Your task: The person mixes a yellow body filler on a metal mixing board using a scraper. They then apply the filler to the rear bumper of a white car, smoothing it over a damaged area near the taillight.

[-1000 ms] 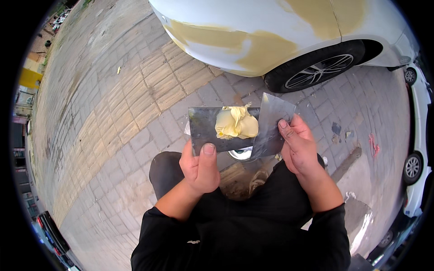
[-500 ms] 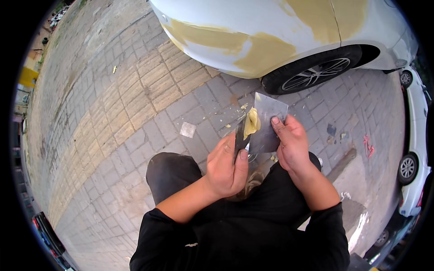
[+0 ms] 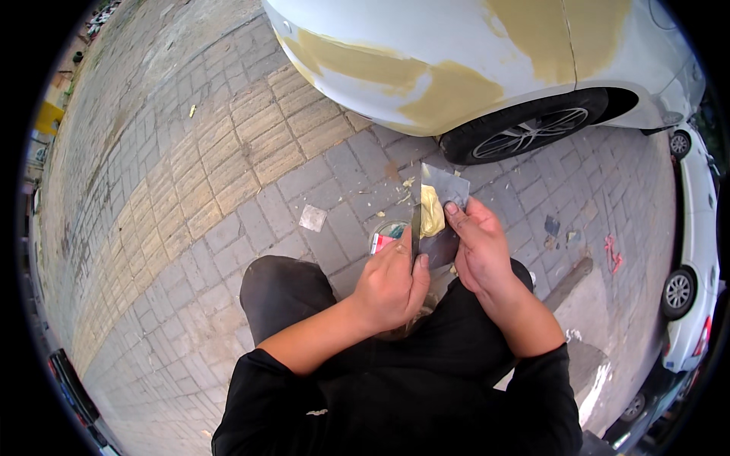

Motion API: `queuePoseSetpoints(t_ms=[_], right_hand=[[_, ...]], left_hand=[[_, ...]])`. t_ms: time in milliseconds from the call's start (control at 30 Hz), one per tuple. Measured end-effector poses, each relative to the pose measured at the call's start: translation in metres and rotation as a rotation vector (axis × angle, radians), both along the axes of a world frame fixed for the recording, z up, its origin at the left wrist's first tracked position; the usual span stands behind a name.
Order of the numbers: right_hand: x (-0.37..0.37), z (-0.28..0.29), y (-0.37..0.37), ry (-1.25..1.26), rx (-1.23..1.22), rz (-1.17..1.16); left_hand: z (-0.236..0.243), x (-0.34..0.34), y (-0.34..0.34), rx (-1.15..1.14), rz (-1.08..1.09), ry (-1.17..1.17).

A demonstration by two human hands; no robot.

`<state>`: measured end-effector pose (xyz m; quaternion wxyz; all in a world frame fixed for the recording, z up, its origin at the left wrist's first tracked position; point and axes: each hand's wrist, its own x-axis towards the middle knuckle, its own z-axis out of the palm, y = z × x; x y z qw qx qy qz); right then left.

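One white car (image 3: 449, 38) with tan patches (image 3: 458, 90) stands beyond the person, its dark-tyred wheel (image 3: 525, 134) not far from the hands. The left hand (image 3: 391, 289) has its fingers wrapped tightly about the lower part of a dark plate (image 3: 415, 235); the right hand (image 3: 480, 247) pinches a grey plate (image 3: 456, 184) by its right edge, thumb on the near face, fingers mostly hidden behind. To do this well, I'd say, hold the grey plate steady, set the dark one's edge evenly along it and draw slowly with light pressure, so nothing slips over the rim. From where I stand, the dark plate is turned almost edge-on, its long axis running away from the person, far end toward the car; the grey one seems to run likewise, face tipped up. The yellow paste (image 3: 431, 213) sits between both plates, longer than wide along that line; which plate bears it, I cannot tell.
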<state>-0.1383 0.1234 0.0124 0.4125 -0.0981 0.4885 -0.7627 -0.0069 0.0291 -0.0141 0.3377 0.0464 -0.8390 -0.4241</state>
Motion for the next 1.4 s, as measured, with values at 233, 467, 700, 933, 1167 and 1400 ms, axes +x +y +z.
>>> queuePoseSetpoints(t_ms=[233,467,700,933,1167,1400], right_hand=[[-0.017,0.006,0.006,-0.016,-0.188,-0.221],[-0.024,0.024,0.008,0.26,-0.305,-0.292],[0.012,-0.024,0.023,0.955,-0.217,0.011],[0.024,-0.056,0.049,0.467,-0.121,0.366],[0.021,-0.05,0.026,1.23,-0.368,0.252],[0.032,-0.044,0.025,0.378,-0.068,0.404]], left_hand=[[0.005,0.001,-0.035,0.907,-0.234,-0.256],[0.0,-0.003,-0.062,1.638,-0.384,0.051],[0.016,-0.001,-0.039,1.759,-0.459,0.119],[0.024,0.006,-0.032,1.67,-0.526,0.164],[0.028,0.01,-0.031,1.645,-0.501,0.193],[0.029,0.017,-0.028,1.627,-0.526,0.242]])
